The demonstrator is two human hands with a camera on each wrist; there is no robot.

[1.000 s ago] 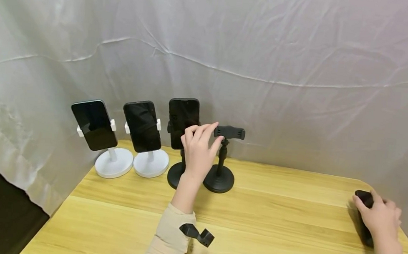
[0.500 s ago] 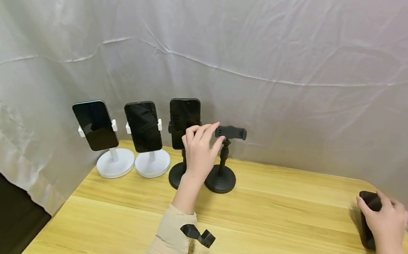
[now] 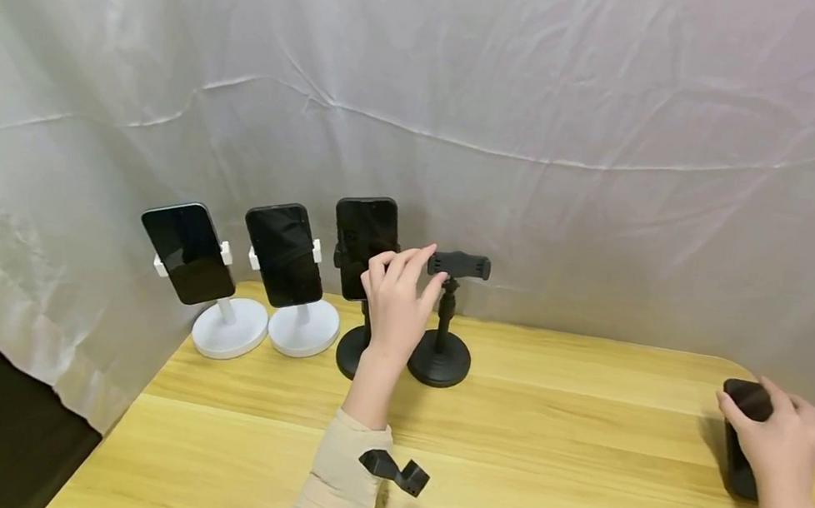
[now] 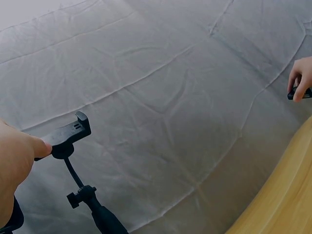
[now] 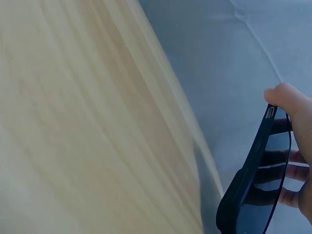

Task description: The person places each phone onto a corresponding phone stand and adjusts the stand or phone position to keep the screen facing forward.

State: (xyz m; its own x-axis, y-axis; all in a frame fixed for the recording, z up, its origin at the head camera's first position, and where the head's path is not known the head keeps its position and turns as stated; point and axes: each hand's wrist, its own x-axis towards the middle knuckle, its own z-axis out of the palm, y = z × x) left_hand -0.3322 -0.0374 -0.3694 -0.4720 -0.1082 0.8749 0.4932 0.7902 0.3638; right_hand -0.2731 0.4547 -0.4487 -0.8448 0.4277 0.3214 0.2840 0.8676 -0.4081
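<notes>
My left hand (image 3: 397,307) pinches the left end of the clamp on a black phone stand (image 3: 439,358), thumb below and fingertips above. In the left wrist view the thumb lies against the clamp's underside, and the clamp (image 4: 73,134) has its far hooked end bare. Its jaws hold no phone. Far to the right, my right hand (image 3: 783,435) grips a black smartphone (image 3: 741,472) by its edges, the upper end raised from the table. In the right wrist view the thumb presses one corner of the smartphone (image 5: 256,151), and the fingers are mirrored in its glossy face.
Left of my left hand, a second black stand carries a phone (image 3: 364,236), partly hidden behind that hand. Two white stands (image 3: 228,330) further left each hold a phone (image 3: 188,254). Grey cloth (image 3: 570,222) hangs behind the wooden table (image 3: 541,470).
My right hand has shifted slightly to the right, taking the smartphone with it. The left hand keeps its place at the stand's clamp.
</notes>
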